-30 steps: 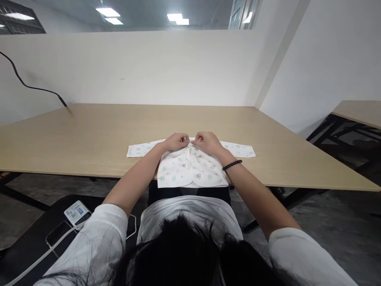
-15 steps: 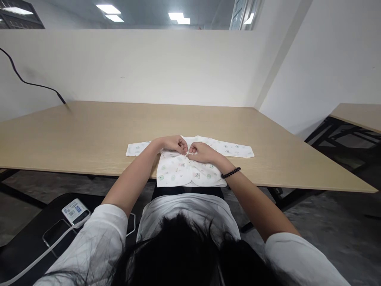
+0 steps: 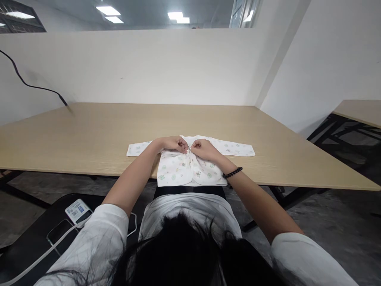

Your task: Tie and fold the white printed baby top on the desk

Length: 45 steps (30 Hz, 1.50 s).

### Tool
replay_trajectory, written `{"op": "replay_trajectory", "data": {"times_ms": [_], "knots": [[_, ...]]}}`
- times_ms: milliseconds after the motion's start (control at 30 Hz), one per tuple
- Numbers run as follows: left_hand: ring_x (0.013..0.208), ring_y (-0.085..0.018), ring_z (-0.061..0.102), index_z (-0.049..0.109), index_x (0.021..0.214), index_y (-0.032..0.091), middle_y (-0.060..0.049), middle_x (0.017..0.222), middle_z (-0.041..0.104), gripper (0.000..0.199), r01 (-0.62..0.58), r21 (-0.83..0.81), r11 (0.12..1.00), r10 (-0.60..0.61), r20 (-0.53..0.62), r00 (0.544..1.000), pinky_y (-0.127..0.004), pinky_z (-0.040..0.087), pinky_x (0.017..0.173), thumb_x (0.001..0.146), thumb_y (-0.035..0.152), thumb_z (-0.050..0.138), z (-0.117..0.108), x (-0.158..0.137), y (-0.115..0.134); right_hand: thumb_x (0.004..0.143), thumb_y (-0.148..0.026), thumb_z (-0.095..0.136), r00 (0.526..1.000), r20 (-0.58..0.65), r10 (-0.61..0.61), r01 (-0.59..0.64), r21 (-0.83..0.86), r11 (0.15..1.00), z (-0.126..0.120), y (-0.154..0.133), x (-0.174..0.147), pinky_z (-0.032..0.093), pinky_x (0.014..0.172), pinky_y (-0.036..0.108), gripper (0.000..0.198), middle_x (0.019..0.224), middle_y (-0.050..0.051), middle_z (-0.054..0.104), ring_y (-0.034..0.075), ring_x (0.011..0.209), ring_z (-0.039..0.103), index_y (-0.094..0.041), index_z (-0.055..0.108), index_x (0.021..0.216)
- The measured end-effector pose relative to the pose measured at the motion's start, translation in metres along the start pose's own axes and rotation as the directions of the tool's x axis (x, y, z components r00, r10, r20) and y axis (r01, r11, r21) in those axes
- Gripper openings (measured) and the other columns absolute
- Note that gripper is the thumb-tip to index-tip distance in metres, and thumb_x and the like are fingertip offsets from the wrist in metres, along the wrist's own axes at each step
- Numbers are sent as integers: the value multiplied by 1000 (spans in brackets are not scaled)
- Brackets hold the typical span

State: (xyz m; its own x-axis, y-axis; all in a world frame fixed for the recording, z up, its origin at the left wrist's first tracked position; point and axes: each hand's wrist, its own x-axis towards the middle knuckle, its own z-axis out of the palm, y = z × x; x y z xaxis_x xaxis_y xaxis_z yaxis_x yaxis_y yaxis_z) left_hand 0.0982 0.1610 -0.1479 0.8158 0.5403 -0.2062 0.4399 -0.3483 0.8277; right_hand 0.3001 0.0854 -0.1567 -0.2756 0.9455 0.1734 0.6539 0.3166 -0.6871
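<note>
Evidently, from the head view, we find the printed white long-sleeved top (image 3: 176, 171) spread on the wooden tabletop (image 3: 101, 127), its sleeves stretched out to both sides and its hem at the near edge. We note the left hand (image 3: 177, 144) with fingers curled into a pinch on the front opening. We record the right hand (image 3: 204, 149) just beside it, thumb and forefinger likewise closed on the fabric; the exact fold between the fingertips is too small to tell. We observe a black beaded bracelet (image 3: 232, 172) on the right wrist, and a phone (image 3: 57, 232) on the black chair (image 3: 26, 232) at left.
</note>
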Motion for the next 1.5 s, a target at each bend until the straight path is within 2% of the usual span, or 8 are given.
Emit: {"op": "replay_trajectory", "data": {"times_ms": [200, 400, 533, 800, 900, 1067, 1367, 1500], "knots": [[59, -9, 38, 65, 72, 16, 3, 61, 44, 30, -48, 130, 990, 52, -27, 998, -23, 28, 60, 71, 45, 74, 1, -2, 4, 78, -25, 61, 994, 97, 41, -57, 174, 983, 2, 7, 5, 36, 57, 23, 16, 74, 3, 67, 13, 67, 56, -13, 70, 72], [57, -9, 32, 61, 67, 16, 4, 60, 38, 31, -92, 150, 984, 99, -40, 994, -23, 26, 59, 71, 44, 73, 3, -1, 4, 69, -21, 72, 992, 70, 101, -116, 251, 961, 2, 9, 6, 38, 58, 21, 9, 73, 3, 69, 13, 67, 58, -13, 73, 75], [58, -9, 33, 63, 72, 17, 4, 61, 36, 28, -110, 150, 983, 117, -35, 993, -23, 26, 58, 71, 43, 73, 2, 4, -1, 65, -19, 76, 993, 21, 120, -122, 217, 969, 3, 7, 4, 37, 57, 22, 9, 65, 1, 66, 13, 65, 57, -13, 74, 72], [59, -8, 37, 67, 80, 15, 2, 65, 46, 36, -86, 99, 991, 94, -78, 993, -22, 27, 56, 74, 50, 73, 3, 2, -4, 69, -21, 73, 995, -52, 79, -70, 154, 986, 10, 7, 4, 35, 55, 23, 8, 64, 2, 64, 13, 61, 55, -13, 73, 70], [57, -7, 35, 69, 85, 15, 2, 66, 48, 41, -47, 39, 998, 49, -76, 996, -22, 25, 54, 77, 55, 69, 3, 0, -2, 72, -21, 71, 993, -49, 105, -99, 108, 989, 11, 4, 3, 33, 53, 22, 8, 64, 2, 64, 12, 60, 54, -13, 71, 70], [57, -8, 37, 69, 80, 14, 1, 64, 50, 37, -34, 46, 998, 40, -133, 990, -22, 26, 53, 70, 49, 76, 6, -1, 2, 77, -20, 62, 991, -7, 137, -136, 51, 989, 7, 6, 5, 32, 51, 23, 13, 61, 2, 61, 13, 57, 53, -13, 68, 67], [57, -9, 38, 62, 75, 16, 3, 61, 45, 31, -14, 49, 999, 21, -139, 990, -23, 27, 54, 65, 42, 76, 11, 2, 5, 79, -9, 65, 988, -21, 154, -154, 3, 988, 9, 6, 8, 39, 63, 22, 6, 79, 4, 68, 14, 72, 60, -14, 67, 76], [63, -11, 45, 60, 80, 18, 1, 72, 53, 35, 52, 151, 987, -14, -240, 971, -23, 32, 58, 68, 47, 77, 10, -2, 8, 82, -19, 73, 984, -101, 146, -151, -53, 987, 2, 3, 4, 35, 62, 23, 12, 79, 2, 66, 14, 73, 57, -15, 62, 80]]}}
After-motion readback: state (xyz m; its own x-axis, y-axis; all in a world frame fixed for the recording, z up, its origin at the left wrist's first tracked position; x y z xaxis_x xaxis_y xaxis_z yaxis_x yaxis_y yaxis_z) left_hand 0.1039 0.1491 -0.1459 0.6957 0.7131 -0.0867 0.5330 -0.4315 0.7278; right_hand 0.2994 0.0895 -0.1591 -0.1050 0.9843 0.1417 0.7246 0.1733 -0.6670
